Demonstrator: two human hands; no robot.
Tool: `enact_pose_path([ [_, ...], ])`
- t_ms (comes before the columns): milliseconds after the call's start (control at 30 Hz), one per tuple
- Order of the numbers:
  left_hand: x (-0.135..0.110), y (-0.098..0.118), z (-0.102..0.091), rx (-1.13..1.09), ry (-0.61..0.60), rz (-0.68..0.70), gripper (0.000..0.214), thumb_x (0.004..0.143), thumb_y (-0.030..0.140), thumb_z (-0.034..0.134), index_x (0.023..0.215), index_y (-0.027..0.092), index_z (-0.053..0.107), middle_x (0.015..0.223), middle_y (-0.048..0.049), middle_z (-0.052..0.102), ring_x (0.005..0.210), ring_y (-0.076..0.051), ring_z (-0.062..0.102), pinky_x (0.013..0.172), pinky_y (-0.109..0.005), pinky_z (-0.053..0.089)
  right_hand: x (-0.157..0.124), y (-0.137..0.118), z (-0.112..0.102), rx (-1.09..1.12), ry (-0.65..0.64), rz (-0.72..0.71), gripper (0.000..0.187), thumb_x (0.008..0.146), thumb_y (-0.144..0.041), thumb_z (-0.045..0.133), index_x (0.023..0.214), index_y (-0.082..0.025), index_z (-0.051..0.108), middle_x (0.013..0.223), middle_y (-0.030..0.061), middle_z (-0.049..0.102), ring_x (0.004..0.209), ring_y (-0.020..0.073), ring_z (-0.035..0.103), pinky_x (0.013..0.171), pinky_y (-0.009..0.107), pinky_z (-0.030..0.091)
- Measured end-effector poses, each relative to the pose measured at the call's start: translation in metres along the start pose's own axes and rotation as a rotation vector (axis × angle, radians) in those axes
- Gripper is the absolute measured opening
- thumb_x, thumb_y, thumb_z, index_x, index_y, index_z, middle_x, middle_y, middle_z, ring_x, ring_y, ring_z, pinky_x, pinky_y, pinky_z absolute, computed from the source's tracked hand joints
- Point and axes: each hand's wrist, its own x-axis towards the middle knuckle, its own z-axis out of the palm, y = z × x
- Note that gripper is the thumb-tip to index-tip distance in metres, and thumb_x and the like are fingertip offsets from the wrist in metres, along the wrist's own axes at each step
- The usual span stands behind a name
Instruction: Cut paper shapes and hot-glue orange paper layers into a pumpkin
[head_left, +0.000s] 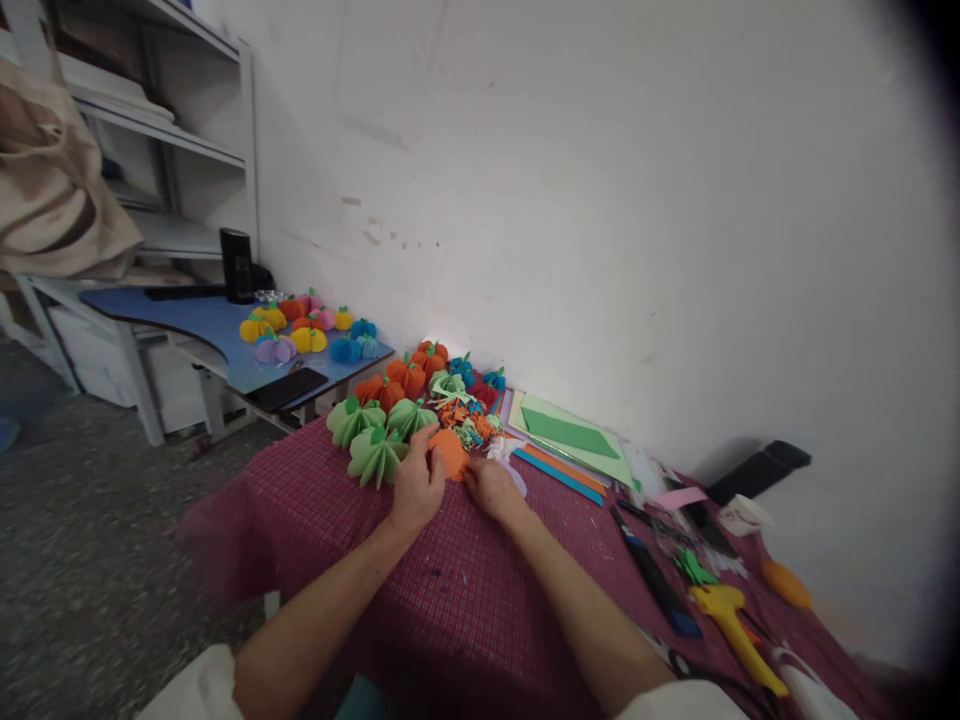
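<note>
An orange paper circle (pixel 450 455) is held between my two hands above the checked red cloth. My left hand (pixel 420 480) grips its left edge, thumb and fingers closed on it. At the lower right edge, my right hand (pixel 491 488) pinches the paper with its fingertips. Light green paper pumpkins (pixel 377 455) stand just left of my left hand. Beyond the circle lies a heap of orange, green and blue paper scraps (pixel 469 420). A lilac paper piece (pixel 517 478) lies partly hidden behind my right hand.
Orange paper pumpkins (pixel 406 376) stand at the back. Coloured paper sheets (pixel 570 435) and a blue strip (pixel 559 475) lie to the right. Nearer on the right are a dark-handled cutter (pixel 654 575) and a yellow glue gun (pixel 739 635). A blue table (pixel 187 318) holds more pumpkins.
</note>
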Motion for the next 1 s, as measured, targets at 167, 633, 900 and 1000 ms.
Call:
enact_pose_path([
  [167,0.0,-0.001,0.0,-0.009,-0.012,0.004,0.036,0.087,0.021,0.038,0.122,0.015,0.043,0.096,-0.0082,0.064,0.087,-0.017,0.061,0.077,-0.031,0.047,-0.001,0.002,-0.003,-0.002,0.01,0.03,0.021,0.085,-0.019,0.045,0.082,-0.016,0.065,0.089,0.0086,0.07,0.084,0.0165,0.063,0.07,0.022,0.037],
  [633,0.0,0.0,0.0,0.02,-0.036,-0.005,0.036,0.086,0.021,0.04,0.12,0.014,0.046,0.099,-0.0094,0.064,0.091,-0.019,0.062,0.078,-0.031,0.048,-0.011,0.018,-0.045,0.021,0.333,0.337,0.028,0.087,-0.025,0.04,0.089,-0.019,0.067,0.085,0.0078,0.071,0.076,0.0169,0.063,0.063,0.023,0.038],
  [900,-0.001,-0.001,0.004,0.105,-0.217,0.078,0.031,0.085,0.022,0.037,0.108,0.015,0.057,0.106,-0.0089,0.064,0.098,-0.019,0.059,0.088,-0.032,0.045,-0.119,0.072,-0.071,0.108,0.44,0.456,0.024,0.084,-0.025,0.045,0.093,-0.019,0.067,0.088,0.0046,0.071,0.076,0.0161,0.063,0.068,0.024,0.043],
  [1000,-0.003,0.0,0.01,0.142,-0.364,0.11,0.03,0.085,0.024,0.035,0.1,0.015,0.06,0.102,-0.0079,0.065,0.094,-0.018,0.06,0.086,-0.031,0.045,-0.16,0.075,-0.056,0.135,0.441,0.484,0.021,0.083,-0.024,0.048,0.091,-0.02,0.067,0.086,0.0041,0.07,0.073,0.016,0.063,0.067,0.024,0.044],
])
